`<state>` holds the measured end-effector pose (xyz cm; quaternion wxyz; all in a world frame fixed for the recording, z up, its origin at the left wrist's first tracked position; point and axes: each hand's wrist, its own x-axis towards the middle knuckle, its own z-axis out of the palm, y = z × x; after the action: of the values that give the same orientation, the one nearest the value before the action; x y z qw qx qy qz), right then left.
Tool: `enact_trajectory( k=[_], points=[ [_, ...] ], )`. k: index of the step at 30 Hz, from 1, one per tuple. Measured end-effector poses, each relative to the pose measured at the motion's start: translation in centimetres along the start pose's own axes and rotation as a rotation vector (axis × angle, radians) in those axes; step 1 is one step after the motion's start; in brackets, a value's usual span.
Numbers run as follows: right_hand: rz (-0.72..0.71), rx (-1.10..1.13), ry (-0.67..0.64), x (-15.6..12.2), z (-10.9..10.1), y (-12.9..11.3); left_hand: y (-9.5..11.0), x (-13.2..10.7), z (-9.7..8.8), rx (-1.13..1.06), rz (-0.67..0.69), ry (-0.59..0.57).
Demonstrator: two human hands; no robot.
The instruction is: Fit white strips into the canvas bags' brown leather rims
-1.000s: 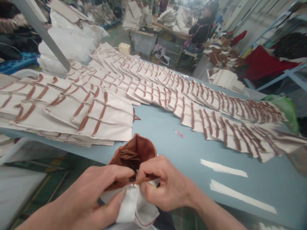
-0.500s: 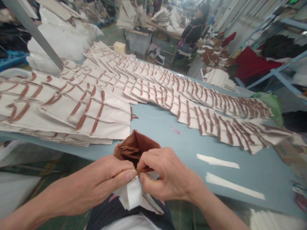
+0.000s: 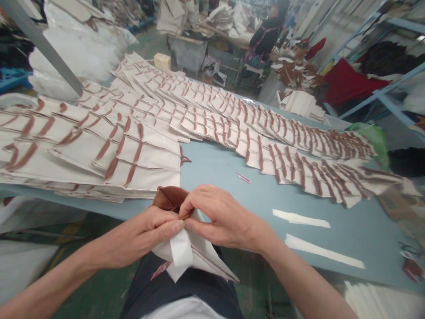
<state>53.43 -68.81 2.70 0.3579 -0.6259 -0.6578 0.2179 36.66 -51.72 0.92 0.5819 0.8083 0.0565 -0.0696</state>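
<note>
My left hand [image 3: 149, 232] and my right hand [image 3: 219, 217] meet at the table's near edge, both pinched on a small cloth bag [image 3: 186, 248]. The bag is cream outside with a brown lining [image 3: 168, 198] that shows above my fingers. Its cream lower part hangs down over my lap. Thumb and fingers of each hand press together on the bag's rim. Just beyond my hands lies the nearest stack of cream cloth pieces with brown straps [image 3: 133, 164].
Long overlapping rows of cream pieces with brown straps [image 3: 265, 141] cover the blue table [image 3: 219, 168]. A small pink clipper [image 3: 243, 178] and two white strips [image 3: 300, 218] lie on the table. A person sits at a far table [image 3: 265, 35]. A green bag [image 3: 372, 137] is at the right.
The brown lining stood open and upright between my hands; now it is folded lower and mostly covered. My hands have drawn closer to the table edge and the cream part hangs lower.
</note>
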Motion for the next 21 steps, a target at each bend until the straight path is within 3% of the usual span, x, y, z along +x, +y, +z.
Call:
enact_trajectory(
  k=[3, 5, 6, 9, 12, 16, 21],
  points=[
    [0.177, 0.075, 0.252, -0.6, 0.6, -0.7, -0.8, -0.2, -0.1, -0.161, -0.092, -0.002],
    [0.402, 0.162, 0.420, -1.8, 1.7, -1.8, -1.1, -0.6, -0.2, -0.165, -0.138, 0.121],
    [0.509, 0.227, 0.449, -2.6, 2.5, -2.4, -1.2, -0.8, -0.1, -0.149, -0.153, 0.181],
    [0.691, 0.374, 0.350, -4.9, 6.0, -3.1, -1.1, -1.2, 0.2, -0.047, -0.154, 0.363],
    [0.800, 0.330, 0.393, -5.9, 10.3, -1.9, -0.7, -1.2, 0.8, 0.155, -0.083, 0.560],
    [0.782, 0.141, 0.604, -4.2, 14.3, 0.8, -0.3, -0.7, 2.2, 0.302, -0.046, 0.714],
    [0.637, 0.014, 0.811, -0.8, 15.7, 2.7, -1.0, -0.1, 3.8, 0.397, -0.032, 0.784]
  ],
)
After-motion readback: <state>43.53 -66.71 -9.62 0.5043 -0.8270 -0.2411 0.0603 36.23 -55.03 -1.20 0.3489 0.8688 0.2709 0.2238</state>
